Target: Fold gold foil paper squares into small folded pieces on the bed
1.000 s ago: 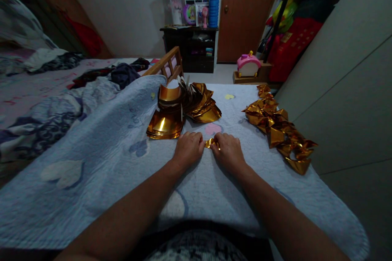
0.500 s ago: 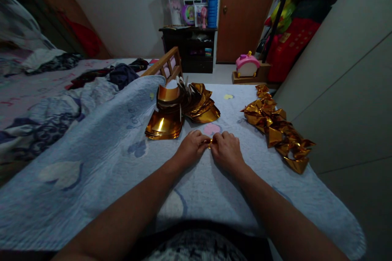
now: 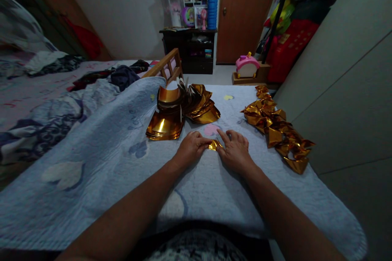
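Left fingers [image 3: 204, 141] pinch gold foil [image 3: 213, 145]; right fingers [image 3: 224, 136] parted, touching its end.

The scene is viewed by 1 camera worn on the person's head, faced forward and tilted down. The pale-blue quilted cloth with heart shapes [image 3: 107, 200] is seen from near above, and the black-and-white patterned fabric top [image 3: 196, 248] is caught at the bottom edge. The bare left hand [image 3: 190, 147] and bare right hand [image 3: 236, 150] are framed near the centre. The brown wooden door [image 3: 246, 16] is shown well beyond, at the top.
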A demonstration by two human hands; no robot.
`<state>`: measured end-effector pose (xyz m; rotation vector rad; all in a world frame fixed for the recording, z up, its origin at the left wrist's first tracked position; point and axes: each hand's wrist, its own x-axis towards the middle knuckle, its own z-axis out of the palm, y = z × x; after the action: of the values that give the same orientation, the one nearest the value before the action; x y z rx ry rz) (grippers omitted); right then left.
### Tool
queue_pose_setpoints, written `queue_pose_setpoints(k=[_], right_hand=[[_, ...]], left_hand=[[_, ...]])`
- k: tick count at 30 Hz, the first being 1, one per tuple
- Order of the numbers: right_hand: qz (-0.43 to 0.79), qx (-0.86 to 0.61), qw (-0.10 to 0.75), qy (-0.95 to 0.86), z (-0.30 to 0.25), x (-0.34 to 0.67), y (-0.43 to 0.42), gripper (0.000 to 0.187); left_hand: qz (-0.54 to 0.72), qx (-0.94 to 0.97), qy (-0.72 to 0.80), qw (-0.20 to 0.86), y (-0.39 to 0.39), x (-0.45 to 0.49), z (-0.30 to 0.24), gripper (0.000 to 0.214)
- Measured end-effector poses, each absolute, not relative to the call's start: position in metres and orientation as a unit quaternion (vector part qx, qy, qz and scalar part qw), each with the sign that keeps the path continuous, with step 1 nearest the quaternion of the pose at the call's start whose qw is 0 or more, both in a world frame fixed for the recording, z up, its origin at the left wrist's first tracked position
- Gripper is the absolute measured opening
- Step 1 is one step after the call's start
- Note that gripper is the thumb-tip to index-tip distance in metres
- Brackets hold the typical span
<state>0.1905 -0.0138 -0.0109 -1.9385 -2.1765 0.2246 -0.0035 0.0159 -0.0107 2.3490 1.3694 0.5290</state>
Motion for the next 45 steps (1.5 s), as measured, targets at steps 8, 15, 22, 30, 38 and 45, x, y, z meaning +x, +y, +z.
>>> queue_pose_setpoints(k=[8, 15, 22, 30, 38, 45], right_hand=[[0.103, -0.632, 0.059, -0.766, -0.010, 0.209, -0.012, 0.067], [0.124, -0.616, 0.072, -0.775, -0.011, 0.216, -0.011, 0.066], [0.134, -0.592, 0.179, -0.774, -0.012, 0.209, -0.007, 0.030], [0.137, -0.581, 0.199, -0.777, -0.015, 0.198, -0.003, 0.018], [0.181, -0.552, 0.253, -0.773, -0.015, 0.201, -0.002, 0.011], [0.285, -0.507, 0.291, -0.759, -0.002, 0.209, 0.000, 0.006]], left_hand=[[0.192, 0.834, 0.482, 0.185, 0.016, -0.005, -0.013, 0.025], [0.222, 0.823, 0.485, 0.197, 0.016, -0.004, -0.015, 0.024], [0.215, 0.820, 0.495, 0.192, 0.016, -0.005, -0.014, 0.018], [0.250, 0.808, 0.474, 0.247, 0.014, -0.004, -0.007, 0.009], [0.300, 0.768, 0.470, 0.314, 0.013, -0.004, -0.008, 0.027], [0.292, 0.761, 0.442, 0.376, 0.009, -0.006, 0.000, 0.015]])
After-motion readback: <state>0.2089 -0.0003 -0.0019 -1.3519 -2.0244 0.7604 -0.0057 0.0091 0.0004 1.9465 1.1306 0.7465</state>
